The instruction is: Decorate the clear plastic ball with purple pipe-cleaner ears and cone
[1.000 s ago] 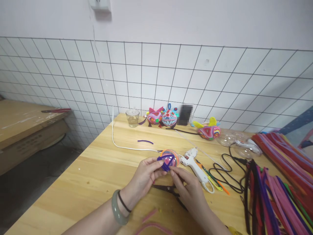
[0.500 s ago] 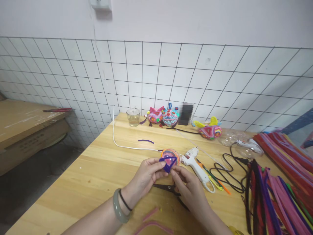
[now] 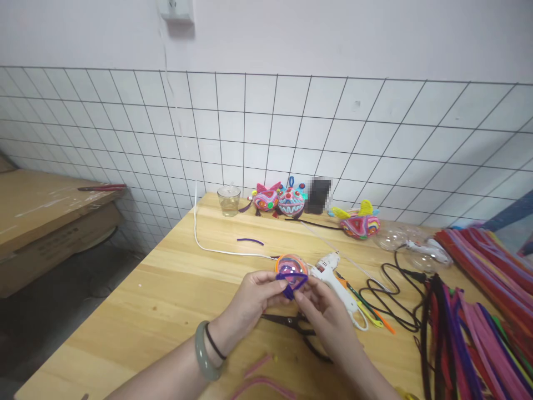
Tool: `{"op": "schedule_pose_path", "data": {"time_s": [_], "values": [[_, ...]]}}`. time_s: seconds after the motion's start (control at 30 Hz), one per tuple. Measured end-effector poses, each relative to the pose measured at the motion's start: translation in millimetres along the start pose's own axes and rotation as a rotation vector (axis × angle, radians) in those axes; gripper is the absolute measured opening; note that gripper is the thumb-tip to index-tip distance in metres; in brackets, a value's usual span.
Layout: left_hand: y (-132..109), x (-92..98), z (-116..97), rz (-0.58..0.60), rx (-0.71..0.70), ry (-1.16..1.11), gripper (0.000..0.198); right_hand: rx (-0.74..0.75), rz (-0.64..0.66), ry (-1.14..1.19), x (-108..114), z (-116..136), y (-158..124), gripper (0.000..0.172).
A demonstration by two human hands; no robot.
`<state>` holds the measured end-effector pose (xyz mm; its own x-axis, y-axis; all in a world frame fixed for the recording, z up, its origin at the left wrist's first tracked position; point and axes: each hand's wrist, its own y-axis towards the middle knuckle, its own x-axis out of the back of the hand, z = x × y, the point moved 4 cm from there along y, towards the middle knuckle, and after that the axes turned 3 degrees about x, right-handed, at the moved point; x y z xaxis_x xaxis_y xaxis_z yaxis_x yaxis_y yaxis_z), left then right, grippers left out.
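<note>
My left hand (image 3: pixel 250 303) and my right hand (image 3: pixel 325 311) meet above the wooden table (image 3: pixel 166 300), both pinching a purple pipe cleaner (image 3: pixel 291 276) bent into a loop. Behind the loop sits a clear ball (image 3: pixel 290 263) wound with orange and pink pipe cleaners; it looks held between my fingertips. A green bangle and a black band circle my left wrist. Black scissors (image 3: pixel 291 325) lie on the table just under my hands.
A white glue gun (image 3: pixel 333 278) lies right of the ball, its cords trailing. Finished colourful creatures (image 3: pixel 277 200) and a glass cup (image 3: pixel 229 200) stand by the tiled wall. Bundles of pipe cleaners (image 3: pixel 478 311) fill the right side. Pink pieces (image 3: pixel 258 372) lie near the front edge.
The purple pipe cleaner has been reshaped from a triangle into a flatter loop across the ball's front. Both hands shifted slightly right and up; the view drifted a little.
</note>
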<state>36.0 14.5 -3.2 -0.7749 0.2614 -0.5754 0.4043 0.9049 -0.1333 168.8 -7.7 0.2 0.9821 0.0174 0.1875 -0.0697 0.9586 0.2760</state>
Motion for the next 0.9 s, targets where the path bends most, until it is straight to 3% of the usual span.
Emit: {"op": "schedule_pose_path", "data": {"time_s": [0.13, 0.47, 0.9], "values": [[-0.6, -2.5, 2.6, 0.046, 0.02, 0.15, 0.022, -0.018, -0.027, 0.134, 4.0, 0.5, -0.4, 0.036], [-2.4, -5.1, 6.7, 0.078, 0.017, 0.271, 0.023, 0.148, -0.043, -0.023, 6.0, 2.9, -3.7, 0.033], [-3.5, -6.7, 7.0, 0.099, -0.05, 0.388, 0.019, -0.016, -0.009, 0.229, -0.5, 6.0, -3.7, 0.03]]}}
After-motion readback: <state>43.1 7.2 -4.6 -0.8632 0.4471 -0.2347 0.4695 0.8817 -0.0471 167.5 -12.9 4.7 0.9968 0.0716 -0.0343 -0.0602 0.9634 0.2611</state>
